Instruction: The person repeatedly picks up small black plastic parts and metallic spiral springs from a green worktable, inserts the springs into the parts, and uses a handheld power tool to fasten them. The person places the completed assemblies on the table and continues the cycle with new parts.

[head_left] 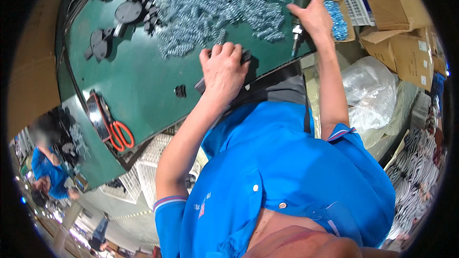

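My left hand [222, 67] rests palm down on a dark flat part [246, 57] at the near edge of the green table [143, 81], fingers curled over it. My right hand [313, 16] reaches farther out and grips an upright dark metal tool [297, 31] that stands at the table's right side. A wide heap of small silvery springs [215, 5] lies just beyond both hands. A small cardboard box of blue-tinted springs [338, 19] sits right beside my right hand.
Black round parts with stems [126, 12] lie at the table's far left. Orange-handled scissors [120, 134] and a black tray sit at the left edge. Cardboard boxes [406, 48], a clear plastic bag [373, 91] and white crates [148, 162] surround me. Another person in blue [48, 172] works at left.
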The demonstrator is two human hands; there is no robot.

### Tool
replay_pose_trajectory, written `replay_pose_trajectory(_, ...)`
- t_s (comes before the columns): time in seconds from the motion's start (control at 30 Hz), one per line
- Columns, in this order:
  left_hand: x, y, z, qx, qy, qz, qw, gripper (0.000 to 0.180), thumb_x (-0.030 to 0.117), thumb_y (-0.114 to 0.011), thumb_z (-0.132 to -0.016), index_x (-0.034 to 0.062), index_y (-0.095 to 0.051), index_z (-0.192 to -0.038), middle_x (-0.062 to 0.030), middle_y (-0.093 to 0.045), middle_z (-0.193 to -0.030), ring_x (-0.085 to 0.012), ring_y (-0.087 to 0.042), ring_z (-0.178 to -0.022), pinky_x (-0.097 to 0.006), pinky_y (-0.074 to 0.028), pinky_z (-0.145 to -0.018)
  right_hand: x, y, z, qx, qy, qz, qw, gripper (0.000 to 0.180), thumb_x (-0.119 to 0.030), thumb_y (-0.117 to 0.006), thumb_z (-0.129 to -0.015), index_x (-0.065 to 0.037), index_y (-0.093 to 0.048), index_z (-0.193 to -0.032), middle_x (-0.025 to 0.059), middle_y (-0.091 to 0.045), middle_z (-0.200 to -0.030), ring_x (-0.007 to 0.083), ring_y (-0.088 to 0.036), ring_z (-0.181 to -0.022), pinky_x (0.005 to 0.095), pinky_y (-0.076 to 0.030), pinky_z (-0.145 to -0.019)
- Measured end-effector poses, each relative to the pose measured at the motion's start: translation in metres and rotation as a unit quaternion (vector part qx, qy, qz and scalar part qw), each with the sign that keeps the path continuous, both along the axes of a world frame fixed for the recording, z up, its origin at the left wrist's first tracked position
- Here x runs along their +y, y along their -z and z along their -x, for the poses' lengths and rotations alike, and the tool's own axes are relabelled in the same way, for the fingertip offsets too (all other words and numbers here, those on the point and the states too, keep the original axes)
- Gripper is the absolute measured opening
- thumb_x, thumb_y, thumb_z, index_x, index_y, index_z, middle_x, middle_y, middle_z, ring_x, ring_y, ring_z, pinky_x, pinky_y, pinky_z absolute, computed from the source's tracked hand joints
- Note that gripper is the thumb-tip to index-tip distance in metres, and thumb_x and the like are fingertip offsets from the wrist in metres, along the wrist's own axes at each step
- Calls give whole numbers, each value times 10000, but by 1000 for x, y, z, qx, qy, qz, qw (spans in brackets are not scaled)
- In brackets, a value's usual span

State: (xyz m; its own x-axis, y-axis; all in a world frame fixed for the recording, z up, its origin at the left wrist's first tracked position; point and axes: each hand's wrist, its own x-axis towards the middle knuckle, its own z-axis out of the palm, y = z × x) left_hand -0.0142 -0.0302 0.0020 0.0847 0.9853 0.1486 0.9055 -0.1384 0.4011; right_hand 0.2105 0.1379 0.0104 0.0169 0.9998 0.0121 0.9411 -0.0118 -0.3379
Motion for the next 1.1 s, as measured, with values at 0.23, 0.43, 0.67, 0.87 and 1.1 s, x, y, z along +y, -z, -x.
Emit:
replay_pose_trajectory(0.23,-1,6,-2,15,11,-11,1000,365,254,-741,-739,84,-643,-1047,-44,-577,-965,-244,-551,-950,-417,-380,-832,-25,-9,-27,553,-51,38,831,642,-188,-624,-861,86,-353,-1375,237,-622,-1109,280,-662,-942,353,-544,-833)
replay_pose_trajectory(0.43,0,4,-7,66,12,-1,998,366,265,-741,-745,76,-643,-1043,-43,-568,-951,-236,-553,-935,-426,-378,-816,-29,-34,-10,757,-238,82,603,387,-203,-505,-947,64,-475,-1226,239,-589,-1080,292,-580,-952,394,-468,-864)
replay_pose_trajectory(0.67,4,3,-9,84,23,9,996,354,277,-730,-759,73,-642,-1035,-44,-564,-951,-238,-553,-932,-426,-378,-805,-60,-66,71,741,-121,-91,654,204,-111,-623,-856,45,-592,-983,111,-618,-866,160,-601,-726,269,-480,-649)
replay_pose_trajectory(0.87,3,3,-8,82,18,8,996,362,284,-731,-758,80,-640,-1044,-44,-563,-956,-239,-553,-935,-430,-382,-804,-63,-53,90,702,-177,-125,678,203,-95,-659,-820,41,-610,-962,83,-629,-818,134,-600,-693,252,-485,-641)
replay_pose_trajectory(1.1,2,3,-8,83,18,-1,996,353,279,-735,-747,92,-643,-1032,-35,-566,-942,-231,-558,-931,-429,-381,-804,-70,-48,98,672,-172,-128,709,179,-89,-650,-820,37,-608,-940,82,-624,-810,136,-602,-695,262,-489,-647)
